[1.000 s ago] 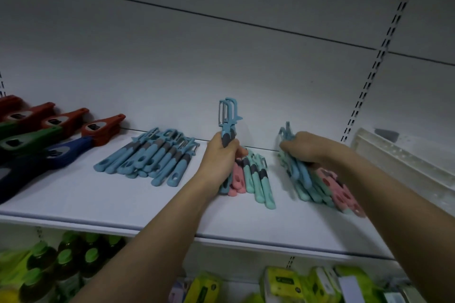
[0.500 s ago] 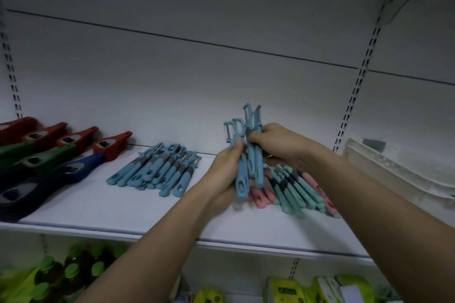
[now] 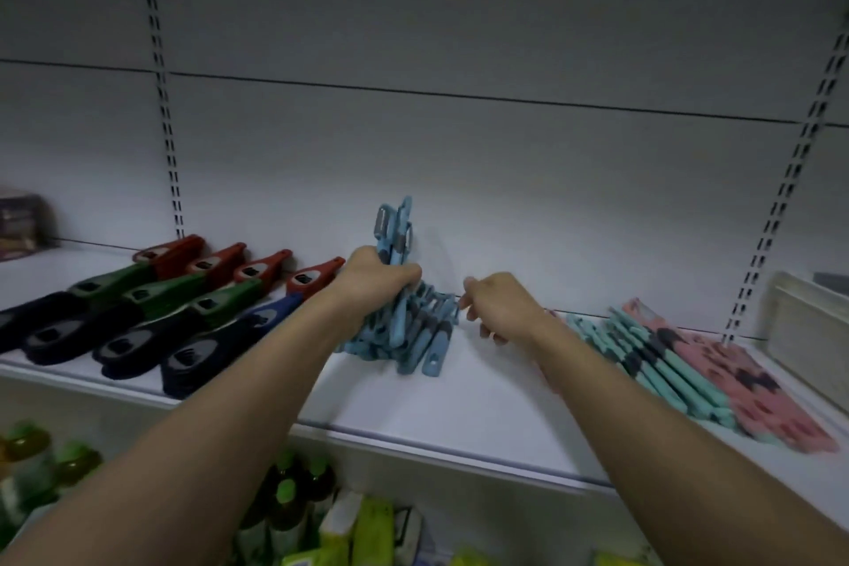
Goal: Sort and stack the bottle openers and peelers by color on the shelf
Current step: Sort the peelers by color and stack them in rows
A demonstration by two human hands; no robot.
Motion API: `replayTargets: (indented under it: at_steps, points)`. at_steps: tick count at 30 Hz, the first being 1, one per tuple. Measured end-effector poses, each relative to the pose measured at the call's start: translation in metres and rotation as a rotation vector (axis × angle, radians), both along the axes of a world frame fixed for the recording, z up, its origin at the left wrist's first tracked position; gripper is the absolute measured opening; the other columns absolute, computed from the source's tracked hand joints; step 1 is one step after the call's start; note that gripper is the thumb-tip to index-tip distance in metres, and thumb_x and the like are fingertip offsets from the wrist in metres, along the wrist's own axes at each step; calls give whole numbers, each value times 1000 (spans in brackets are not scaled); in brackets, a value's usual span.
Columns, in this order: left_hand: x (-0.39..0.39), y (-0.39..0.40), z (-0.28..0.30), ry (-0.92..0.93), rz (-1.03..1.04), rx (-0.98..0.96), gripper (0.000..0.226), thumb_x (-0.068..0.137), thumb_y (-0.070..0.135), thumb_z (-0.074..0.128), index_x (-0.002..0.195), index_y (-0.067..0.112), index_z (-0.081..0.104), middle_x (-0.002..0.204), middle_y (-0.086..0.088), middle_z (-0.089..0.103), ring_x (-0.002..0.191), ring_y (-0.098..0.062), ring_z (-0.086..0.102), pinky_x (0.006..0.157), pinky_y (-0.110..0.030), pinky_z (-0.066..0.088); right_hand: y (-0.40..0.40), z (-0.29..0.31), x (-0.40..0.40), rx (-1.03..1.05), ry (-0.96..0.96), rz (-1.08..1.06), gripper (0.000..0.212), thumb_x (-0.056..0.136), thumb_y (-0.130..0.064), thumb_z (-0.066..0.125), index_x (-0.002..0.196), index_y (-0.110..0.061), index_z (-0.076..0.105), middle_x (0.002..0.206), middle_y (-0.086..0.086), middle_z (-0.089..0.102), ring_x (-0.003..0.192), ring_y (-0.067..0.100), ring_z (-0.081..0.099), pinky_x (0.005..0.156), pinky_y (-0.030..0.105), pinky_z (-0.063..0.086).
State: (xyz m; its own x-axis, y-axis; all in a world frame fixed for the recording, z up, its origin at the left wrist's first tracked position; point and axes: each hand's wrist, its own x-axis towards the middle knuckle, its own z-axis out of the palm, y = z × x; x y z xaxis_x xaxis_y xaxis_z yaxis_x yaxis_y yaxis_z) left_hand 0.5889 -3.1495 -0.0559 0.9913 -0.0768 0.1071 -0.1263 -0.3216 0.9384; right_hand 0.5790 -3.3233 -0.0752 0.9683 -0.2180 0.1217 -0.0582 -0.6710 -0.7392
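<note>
I see blue peelers (image 3: 394, 244) upright in left hand (image 3: 373, 280) over blue pile (image 3: 416, 335) | teal (image 3: 666, 358), pink (image 3: 753, 377) peelers right | openers (image 3: 151, 313) left, on shelf (image 3: 459, 409)

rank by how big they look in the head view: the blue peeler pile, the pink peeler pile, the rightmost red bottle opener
1. pink peeler pile
2. blue peeler pile, partly hidden behind the left hand, so it could be closer to the pink one than it looks
3. rightmost red bottle opener, clearly smallest

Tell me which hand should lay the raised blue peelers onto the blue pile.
Left. The left hand already grips the raised blue peelers right above the blue pile. The right hand holds nothing, beside the pile.
</note>
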Motion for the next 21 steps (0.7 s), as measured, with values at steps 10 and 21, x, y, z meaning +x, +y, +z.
replayTargets:
  at_steps: [10, 21]
  points:
    - [52, -17, -37, 5, 78, 756, 74, 94, 59, 45, 149, 11, 33, 155, -17, 26, 143, -37, 22, 114, -52, 27, 3, -65, 5, 102, -304, -44, 24, 95, -15, 49, 78, -7, 63, 71, 4, 63, 66, 19, 53, 61, 33, 41]
    - [57, 1, -51, -14, -10, 576, 47, 105, 36, 28, 142, 12, 45, 147, -16, 47, 130, -32, 47, 109, -37, 33, 10, -63, -2, 93, -276, 244, 3, 92, -27, 63, 94, -26, 62, 56, -6, 50, 54, 8, 45, 58, 29, 42]
